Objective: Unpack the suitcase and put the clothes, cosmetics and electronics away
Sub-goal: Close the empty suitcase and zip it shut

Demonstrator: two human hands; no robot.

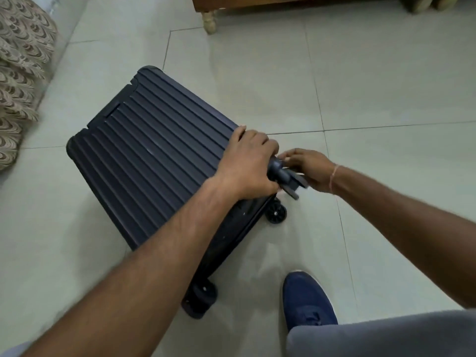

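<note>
Your pale tiled floor (373, 86) carries everything here, glossy with thin grout lines. On it lies the suitcase (154, 155), a dark navy hard shell with raised ribs along its broad face, closed, so you cannot see what is inside it. Beyond the suitcase's left side a patterned fabric (23, 73) with scalloped brown and cream motifs hangs down. Beyond its far corner stands a turned wooden furniture leg (210, 21). Just past the suitcase's near end is your blue shoe (306, 300).

Your left hand (247, 168) curls over the suitcase's right corner and grips a raised wheel mount (279, 171). Your right hand (309, 168) sits just beside that corner, fingers bent toward the mount; whether they hold it cannot be told. Two black wheels (276, 213) rest at the suitcase's near end.
</note>
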